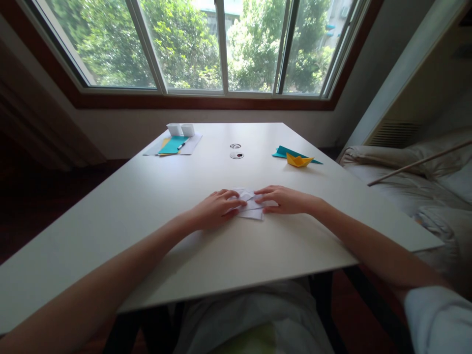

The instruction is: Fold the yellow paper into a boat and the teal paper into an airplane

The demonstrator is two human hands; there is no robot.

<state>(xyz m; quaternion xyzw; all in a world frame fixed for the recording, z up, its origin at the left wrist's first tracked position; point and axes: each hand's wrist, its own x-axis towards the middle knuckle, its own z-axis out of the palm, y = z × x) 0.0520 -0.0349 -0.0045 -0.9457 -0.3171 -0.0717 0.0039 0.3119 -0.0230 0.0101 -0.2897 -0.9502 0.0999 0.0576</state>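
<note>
Matt white folded paper lay creased under both hands, smooth pale table top had a soft sheen, yellow paper boat looked crisp and matt, teal paper sheet was flat, bedding was rumpled cloth.

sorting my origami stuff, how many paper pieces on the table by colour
white, folded, under both hands: 1
yellow boat: 1
teal piece behind the boat: 1
teal sheet, far left: 1
yellow sheet under it, edge only: 1
total: 5
</note>
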